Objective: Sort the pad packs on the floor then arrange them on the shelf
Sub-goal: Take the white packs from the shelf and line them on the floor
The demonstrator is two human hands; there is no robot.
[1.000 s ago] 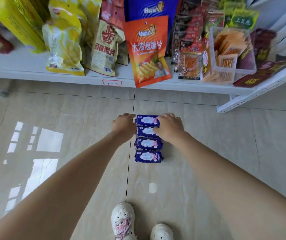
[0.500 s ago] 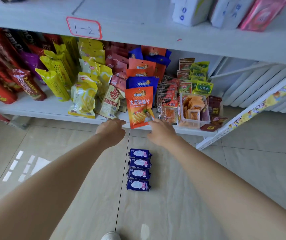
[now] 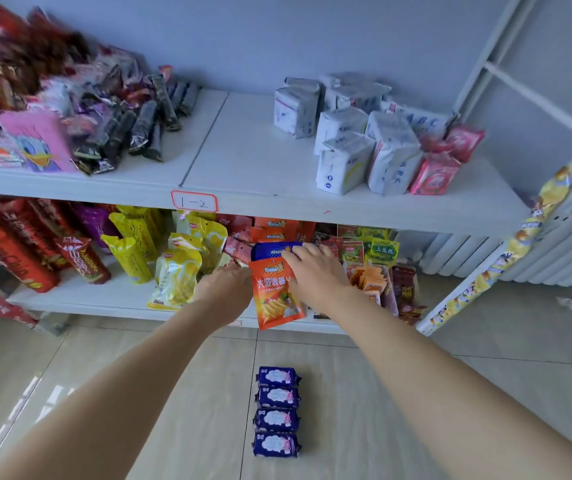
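Observation:
Several purple pad packs (image 3: 277, 412) lie in a neat column on the tiled floor, between my two forearms. Both hands are lifted well above them, in front of the lower shelf. My left hand (image 3: 226, 293) hangs with its back to the camera and holds nothing; its fingertips are hidden. My right hand (image 3: 314, 271) has its fingers stretched out over an orange snack bag (image 3: 275, 296) and also holds nothing. White pad packs (image 3: 343, 133) and pink pad packs (image 3: 442, 164) stand on the right of the upper shelf (image 3: 253, 168).
Dark and pink snack packets (image 3: 80, 112) are piled on the left of the upper shelf. The lower shelf (image 3: 104, 299) is crowded with yellow, red and blue snack bags. A slanted white rack edge (image 3: 478, 278) runs down on the right. White radiator fins (image 3: 554, 251) stand behind it.
Both hands left the purple packs on the floor and rose to the lower shelf. The view tilted upward, so the upper shelf with the white and pink packs came into sight.

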